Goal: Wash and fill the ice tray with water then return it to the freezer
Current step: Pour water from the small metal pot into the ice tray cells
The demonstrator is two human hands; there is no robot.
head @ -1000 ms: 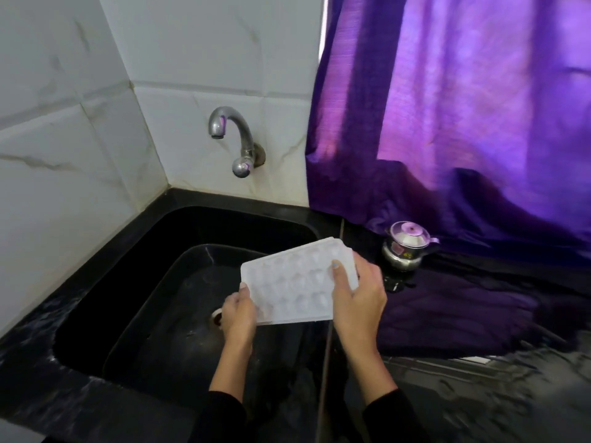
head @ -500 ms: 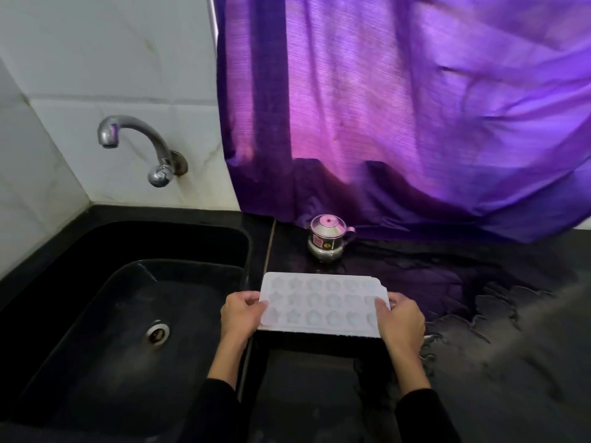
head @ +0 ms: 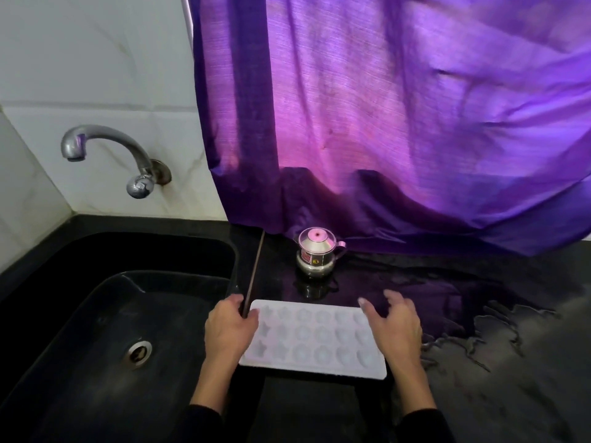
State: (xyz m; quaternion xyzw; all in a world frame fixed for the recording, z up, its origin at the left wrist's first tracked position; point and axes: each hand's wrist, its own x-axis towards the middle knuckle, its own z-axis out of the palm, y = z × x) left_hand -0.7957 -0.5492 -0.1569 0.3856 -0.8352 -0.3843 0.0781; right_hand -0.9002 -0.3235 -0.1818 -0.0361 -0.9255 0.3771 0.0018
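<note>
The ice tray (head: pixel 311 338) lies flat on the black table (head: pixel 511 362), near its front edge and just right of the sink (head: pixel 96 314), cavities up. The left hand (head: pixel 228 330) holds the tray's left end, thumb on its rim. The right hand (head: pixel 395 324) hovers at the right end, fingers spread and relaxed, gripping nothing. A small steel pot (head: pixel 316 255) stands behind the tray by the purple curtain (head: pixel 383 123).

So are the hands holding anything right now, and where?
The left hand grips the ice tray by its left short edge; the right hand is spread above its right end, holding nothing.
</note>
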